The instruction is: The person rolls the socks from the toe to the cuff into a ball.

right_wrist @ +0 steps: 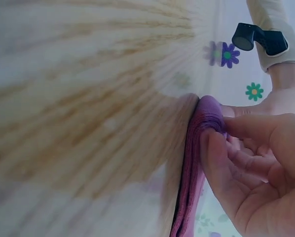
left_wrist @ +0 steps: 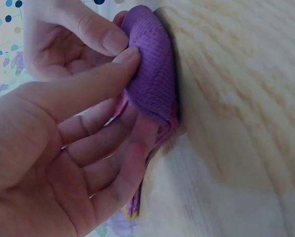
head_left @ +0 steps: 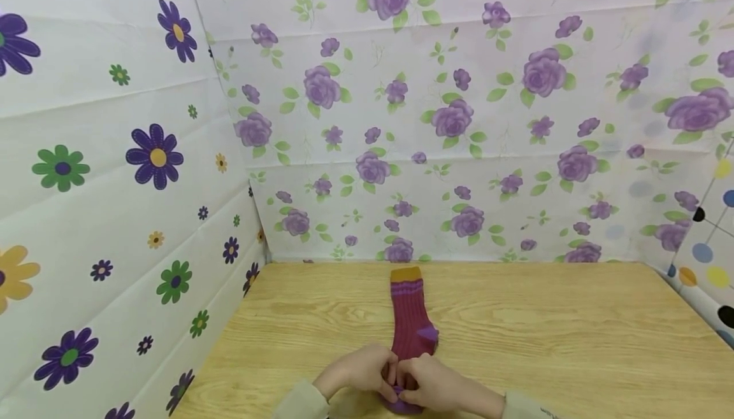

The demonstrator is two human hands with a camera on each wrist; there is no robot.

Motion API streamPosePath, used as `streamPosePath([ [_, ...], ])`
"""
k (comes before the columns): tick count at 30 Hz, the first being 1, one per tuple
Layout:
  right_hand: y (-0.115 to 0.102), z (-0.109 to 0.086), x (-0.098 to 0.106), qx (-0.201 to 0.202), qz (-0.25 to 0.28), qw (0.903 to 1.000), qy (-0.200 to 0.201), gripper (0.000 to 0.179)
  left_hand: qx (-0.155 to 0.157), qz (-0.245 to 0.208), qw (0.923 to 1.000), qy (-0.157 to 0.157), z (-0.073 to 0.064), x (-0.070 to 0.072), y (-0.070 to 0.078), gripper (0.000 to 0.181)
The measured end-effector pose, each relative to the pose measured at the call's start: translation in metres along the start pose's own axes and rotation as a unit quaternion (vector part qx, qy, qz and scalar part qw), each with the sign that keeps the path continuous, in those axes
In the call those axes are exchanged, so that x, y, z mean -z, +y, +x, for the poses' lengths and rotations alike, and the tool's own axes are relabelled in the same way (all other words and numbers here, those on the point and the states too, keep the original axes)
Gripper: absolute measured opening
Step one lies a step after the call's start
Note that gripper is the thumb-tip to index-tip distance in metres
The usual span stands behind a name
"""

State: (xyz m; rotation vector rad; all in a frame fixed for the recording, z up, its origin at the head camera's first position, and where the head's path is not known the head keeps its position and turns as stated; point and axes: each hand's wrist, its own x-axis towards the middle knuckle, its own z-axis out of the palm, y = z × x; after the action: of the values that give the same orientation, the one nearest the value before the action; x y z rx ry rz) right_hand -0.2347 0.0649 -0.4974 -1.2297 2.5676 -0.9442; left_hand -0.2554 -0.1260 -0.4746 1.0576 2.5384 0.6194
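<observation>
A maroon ribbed sock (head_left: 408, 317) with a mustard cuff, purple stripes and a purple heel lies lengthwise on the table, cuff toward the back wall. Its purple toe (left_wrist: 151, 64) is folded up and over at the near end. My left hand (head_left: 369, 371) pinches one side of that fold between thumb and fingers. On the other side, my right hand (head_left: 430, 382) pinches the fold, its thumb close to the left thumb. In the right wrist view the sock's layers (right_wrist: 189, 173) show edge-on, lying flat against the table under the fold.
The wood-grain table (head_left: 527, 323) extends to both sides of the sock. A flowered sheet (head_left: 493, 120) hangs along the back, another flowered sheet (head_left: 115, 215) on the left, and a dotted sheet (head_left: 708, 241) on the right. A black wrist camera (right_wrist: 261, 39) sits on the left sleeve.
</observation>
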Motion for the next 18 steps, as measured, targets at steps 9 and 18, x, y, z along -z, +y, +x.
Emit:
streamPosePath([
  [9, 0.0045, 0.0038, -0.0011, -0.034, 0.012, 0.9992, 0.019, 0.009, -0.021, -0.002, 0.9994, 0.026, 0.0005, -0.0026, 0.0, 0.011],
  [18, 0.0047, 0.0058, -0.001, -0.055, 0.03, 0.9976, 0.03, 0.009, -0.08, 0.133, 0.9877, 0.018, 0.0007, -0.0024, 0.007, 0.015],
])
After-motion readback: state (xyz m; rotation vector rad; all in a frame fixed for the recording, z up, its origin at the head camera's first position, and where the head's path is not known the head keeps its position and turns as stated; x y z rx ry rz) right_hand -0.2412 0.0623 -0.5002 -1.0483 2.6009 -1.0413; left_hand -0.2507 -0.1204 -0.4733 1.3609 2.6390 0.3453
